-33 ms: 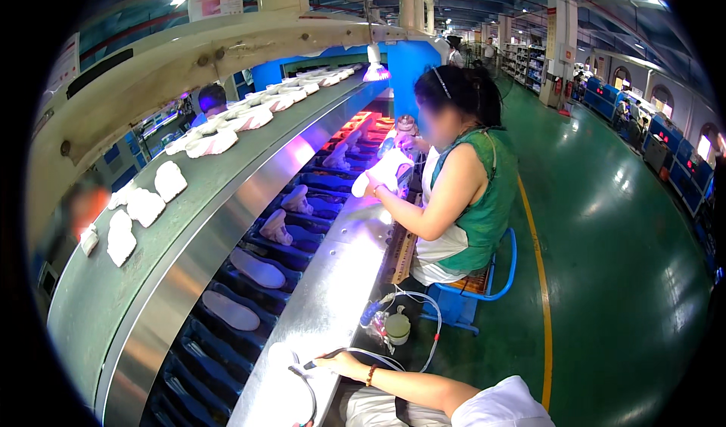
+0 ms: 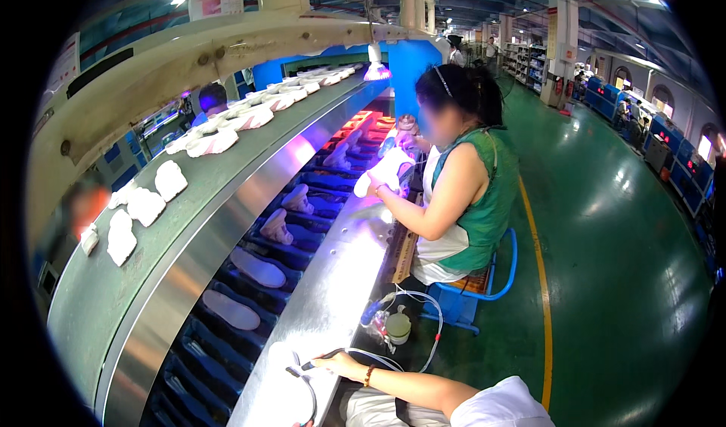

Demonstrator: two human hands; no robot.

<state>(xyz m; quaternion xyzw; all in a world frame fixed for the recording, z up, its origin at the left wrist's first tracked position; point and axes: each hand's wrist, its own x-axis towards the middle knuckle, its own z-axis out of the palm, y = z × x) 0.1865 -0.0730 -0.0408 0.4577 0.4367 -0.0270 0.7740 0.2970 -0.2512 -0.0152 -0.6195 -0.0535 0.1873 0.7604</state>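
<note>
My right hand (image 2: 338,363) rests at the near end of the shiny metal bench (image 2: 318,314), with a beaded bracelet on its wrist. It is shut on a thin black pen-like tool (image 2: 311,365). A pale cable (image 2: 378,359) runs from the tool, and a wire loop (image 2: 310,397) lies on the bench just below the hand. My left hand is out of the picture. Left of the bench, white shoe soles (image 2: 231,310) and shoe uppers (image 2: 276,227) ride on a blue conveyor (image 2: 197,351).
A seated co-worker in a green vest (image 2: 484,200) holds a white shoe (image 2: 386,171) under purple light. A small bottle with tubing (image 2: 397,325) hangs off the bench edge. White shoe parts (image 2: 144,206) line the upper grey shelf. Green floor with a yellow line (image 2: 541,291) lies to the right.
</note>
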